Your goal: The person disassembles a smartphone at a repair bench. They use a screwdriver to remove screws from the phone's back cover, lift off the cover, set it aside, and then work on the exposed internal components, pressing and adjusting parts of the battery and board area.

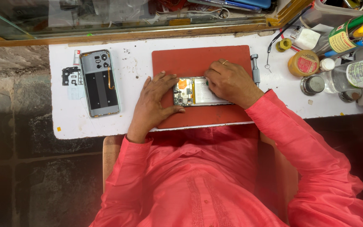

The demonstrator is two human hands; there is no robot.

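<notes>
2 hands on opened phone point(196, 91) | left hand point(154, 103) spread, bracing end | right hand point(230, 82) curled, fingertips pressing it

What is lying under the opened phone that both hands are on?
The opened phone lies on a red mat on the white table. The left hand and right hand cover its ends, so the mat directly beneath cannot be seen.
</notes>
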